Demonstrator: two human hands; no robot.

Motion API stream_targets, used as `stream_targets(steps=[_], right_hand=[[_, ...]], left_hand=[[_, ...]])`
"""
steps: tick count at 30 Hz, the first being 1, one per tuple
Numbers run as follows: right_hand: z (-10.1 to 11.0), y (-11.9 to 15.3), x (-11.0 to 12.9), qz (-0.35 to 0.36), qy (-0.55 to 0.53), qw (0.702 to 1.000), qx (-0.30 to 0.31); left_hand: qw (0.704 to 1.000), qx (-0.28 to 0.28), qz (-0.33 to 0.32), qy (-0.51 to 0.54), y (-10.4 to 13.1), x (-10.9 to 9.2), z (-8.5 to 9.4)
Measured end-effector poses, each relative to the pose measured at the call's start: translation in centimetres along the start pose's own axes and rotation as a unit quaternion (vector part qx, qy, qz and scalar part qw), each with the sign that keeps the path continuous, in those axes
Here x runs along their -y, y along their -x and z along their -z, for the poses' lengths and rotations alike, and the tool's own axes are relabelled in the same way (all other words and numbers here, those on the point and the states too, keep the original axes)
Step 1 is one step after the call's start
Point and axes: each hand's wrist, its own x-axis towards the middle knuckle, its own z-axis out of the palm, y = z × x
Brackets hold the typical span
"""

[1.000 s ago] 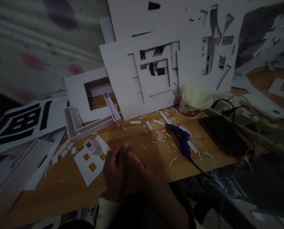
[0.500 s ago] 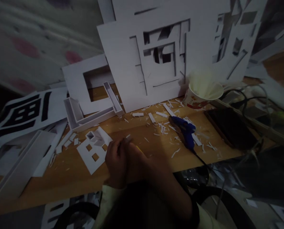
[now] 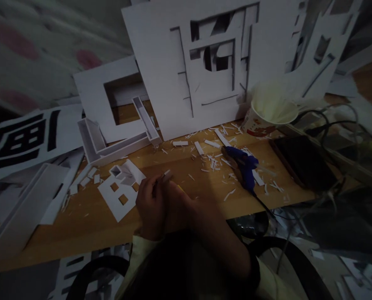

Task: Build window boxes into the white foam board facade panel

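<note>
Over the table's front edge my two hands are held together. My left hand (image 3: 150, 206) is closed, fingers curled round a small white board piece (image 3: 166, 175) whose end sticks out at the top. My right hand (image 3: 181, 204) is closed against it. A thin yellow tool (image 3: 180, 188) shows as a sliver along that hand; its kind is hidden. Just left of my hands lies a white board with square holes (image 3: 112, 204), with a small box-shaped piece (image 3: 116, 171) standing on it. A blue glue gun (image 3: 246, 168) rests on its side to the right.
White offcuts (image 3: 210, 160) litter the wooden table (image 3: 173, 162). Large cut-out boards (image 3: 161, 104) stand behind. An L-shaped white trough (image 3: 120, 152) and a printed sheet (image 3: 26, 137) lie left. A paper cup (image 3: 260, 118), a dark phone-like slab (image 3: 304, 162) and cables (image 3: 325, 121) are right.
The view has shifted, so most table items appear slightly higher. My hands stay together in nearly the same pose, with the white piece still between them.
</note>
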Motion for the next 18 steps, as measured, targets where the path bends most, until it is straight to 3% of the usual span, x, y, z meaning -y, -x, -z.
stream_targets(steps=[14, 18], right_hand=[[1.3, 0.1, 0.2, -0.005, -0.009, 0.999, 0.047], [0.5, 0.2, 0.2, -0.008, -0.044, 0.999, -0.013]], left_hand=[[1.000, -0.007, -0.021, 0.004, -0.1, -0.2, 0.0], [1.000, -0.002, -0.008, 0.010, 0.1, -0.2, 0.0]])
